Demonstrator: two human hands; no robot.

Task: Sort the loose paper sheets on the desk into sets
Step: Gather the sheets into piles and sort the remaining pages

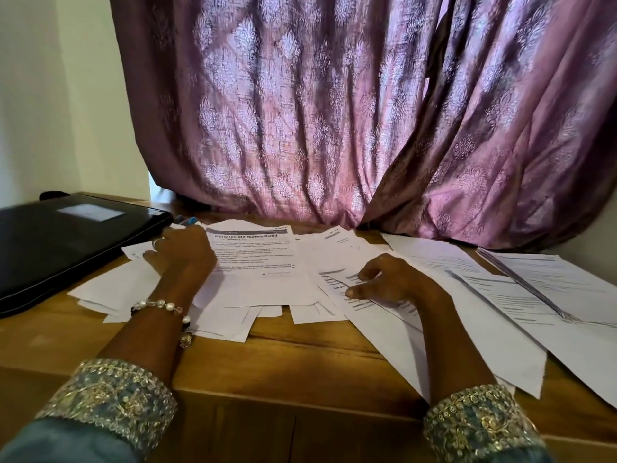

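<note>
Several loose white printed sheets (pixel 257 262) lie overlapping across the middle of the wooden desk (pixel 300 359). My left hand (pixel 182 250) rests flat on the left part of the heap, fingers spread toward the laptop. My right hand (pixel 387 279) lies on a tilted sheet (pixel 377 332) to the right, fingers loosely bent, thumb and fingertips touching the printed text. Whether it pinches the sheet I cannot tell. More sheets (pixel 521 289) fan out toward the right edge.
A shut black laptop (pixel 66 242) occupies the desk's left side. A blue pen (pixel 187 221) peeks out behind my left hand. A purple patterned curtain (pixel 334 111) hangs just behind the desk. Bare wood shows along the near edge.
</note>
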